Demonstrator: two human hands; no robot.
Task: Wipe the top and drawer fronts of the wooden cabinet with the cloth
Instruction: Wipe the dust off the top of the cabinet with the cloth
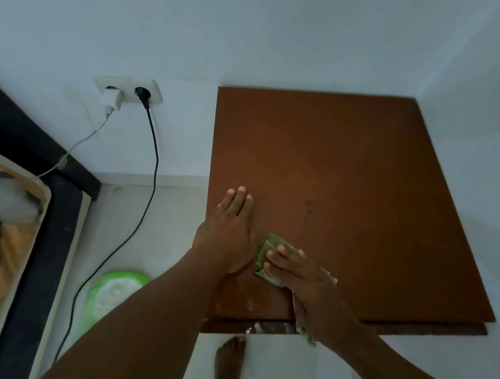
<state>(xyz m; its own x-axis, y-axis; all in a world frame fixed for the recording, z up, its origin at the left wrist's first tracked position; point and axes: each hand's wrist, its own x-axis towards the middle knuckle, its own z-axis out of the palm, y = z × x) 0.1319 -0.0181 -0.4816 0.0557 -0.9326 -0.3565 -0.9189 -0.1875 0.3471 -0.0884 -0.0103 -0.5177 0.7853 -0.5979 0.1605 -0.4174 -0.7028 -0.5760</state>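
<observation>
No readable text, labels, numbers anywhere.

Brown cabinet top [356,178]: cloth [265,249], left hand [230,228] flat.

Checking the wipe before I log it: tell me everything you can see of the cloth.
The cloth is olive-green, thin and creased, and looks folded into a small pad. It lies flat on the wooden cabinet top near its front left corner. The right hand presses it down with straight fingers and covers most of it; a paler end trails back under the wrist past the front edge. The left hand rests flat just beside it; whether they touch cannot be told.
</observation>
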